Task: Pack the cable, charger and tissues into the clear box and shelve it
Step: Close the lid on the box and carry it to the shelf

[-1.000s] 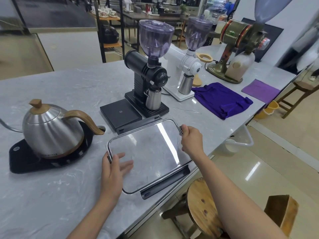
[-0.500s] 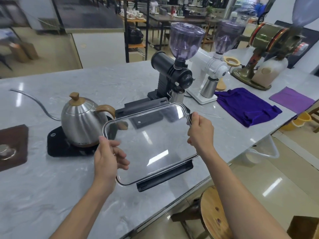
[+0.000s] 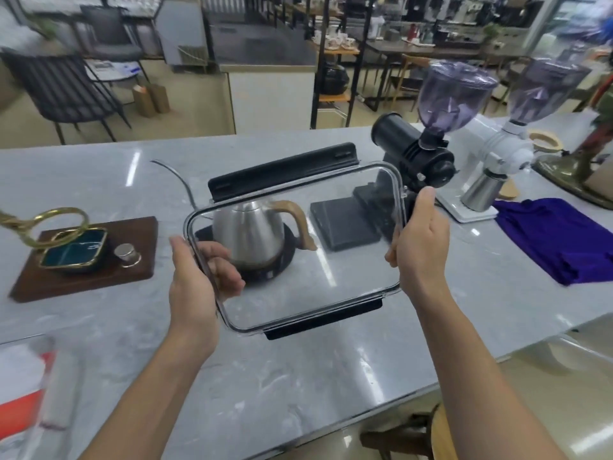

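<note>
I hold a clear rectangular lid [image 3: 331, 260] with black latches on its long sides, up in the air above the grey marble counter [image 3: 298, 376] and tilted towards me. My left hand [image 3: 195, 287] grips its left short edge, fingers underneath. My right hand [image 3: 419, 247] grips its right short edge. At the bottom left edge sits a blurred clear plastic container [image 3: 30, 390] with something red and white in it. I cannot make out a cable or a charger.
A steel kettle [image 3: 252, 234] on a black base shows through the lid. A black scale [image 3: 345, 227], black grinder [image 3: 414, 161] and white grinder [image 3: 497, 161] stand behind and right. A purple cloth [image 3: 557, 240] lies right, a wooden tray [image 3: 89, 257] left.
The lid was lying on the counter under both hands; it has been lifted and carried left, in front of the kettle. My view has swung left.
</note>
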Demonstrator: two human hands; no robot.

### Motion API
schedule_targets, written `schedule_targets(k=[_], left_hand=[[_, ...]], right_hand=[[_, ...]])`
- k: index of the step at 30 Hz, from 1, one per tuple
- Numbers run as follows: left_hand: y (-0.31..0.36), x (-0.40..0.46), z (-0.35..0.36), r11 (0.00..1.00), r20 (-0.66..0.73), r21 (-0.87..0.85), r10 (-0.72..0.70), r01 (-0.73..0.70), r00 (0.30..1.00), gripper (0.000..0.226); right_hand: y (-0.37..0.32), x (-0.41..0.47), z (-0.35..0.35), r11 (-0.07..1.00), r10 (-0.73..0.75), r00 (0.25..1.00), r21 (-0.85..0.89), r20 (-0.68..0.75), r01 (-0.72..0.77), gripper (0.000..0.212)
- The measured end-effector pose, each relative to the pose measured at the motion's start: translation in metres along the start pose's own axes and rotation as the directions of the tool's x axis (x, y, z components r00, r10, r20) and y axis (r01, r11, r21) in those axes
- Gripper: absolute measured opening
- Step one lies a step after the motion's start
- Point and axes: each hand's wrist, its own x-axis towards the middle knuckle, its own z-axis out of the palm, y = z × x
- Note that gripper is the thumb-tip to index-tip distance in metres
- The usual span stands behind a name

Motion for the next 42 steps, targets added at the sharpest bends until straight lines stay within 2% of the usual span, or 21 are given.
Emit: schedule_targets(k=[6, 9, 12, 18, 26, 30, 36, 38, 42], left_hand=[[0.033, 0.001, -0.032, 0.997, -0.039, 0.003, 0.071, -0.071, 0.997, 0.070], [0.044, 0.002, -0.050, 0.997, -0.011, -0.018, 0.080, -0.080, 0.997, 0.067], [0.057, 0.003, -0.073, 0.993, 0.005, -0.022, 0.114, -0.114, 0.993, 0.062], [0.084, 0.008, -0.117, 0.975, -0.008, -0.043, 0.218, -0.218, 0.976, 0.056], [0.110, 0.014, -0.177, 0.965, -0.070, -0.036, 0.258, -0.261, 0.964, 0.059], [0.120, 0.016, -0.202, 0.952, -0.089, -0.017, 0.304, -0.307, 0.948, 0.057], [0.139, 0.017, -0.239, 0.924, -0.097, -0.011, 0.380, -0.383, 0.920, 0.052], [0.144, 0.020, -0.251, 0.929, -0.097, 0.002, 0.369, -0.370, 0.924, 0.062], [0.149, 0.029, -0.284, 0.949, -0.095, 0.007, 0.316, -0.316, 0.944, 0.066]], right_hand=[[-0.018, -0.024, 0.033, 0.989, 0.001, 0.992, 0.145, 0.127, -0.019, 0.070], [-0.027, -0.036, 0.048, 0.966, 0.009, 0.983, 0.251, 0.185, -0.057, 0.063], [-0.033, -0.047, 0.067, 0.949, 0.017, 0.975, 0.305, 0.223, -0.086, 0.068], [-0.041, -0.072, 0.107, 0.961, -0.017, 0.959, 0.269, 0.285, -0.063, 0.082], [-0.059, -0.100, 0.160, 0.969, -0.024, 0.916, 0.234, 0.401, -0.077, 0.083], [-0.068, -0.113, 0.176, 0.970, -0.048, 0.891, 0.234, 0.451, -0.066, 0.073], [-0.081, -0.138, 0.208, 0.946, 0.034, 0.815, 0.244, 0.579, -0.213, 0.064], [-0.086, -0.148, 0.218, 0.929, 0.064, 0.788, 0.252, 0.612, -0.271, 0.062], [-0.096, -0.166, 0.235, 0.903, 0.094, 0.756, 0.263, 0.648, -0.338, 0.054]])
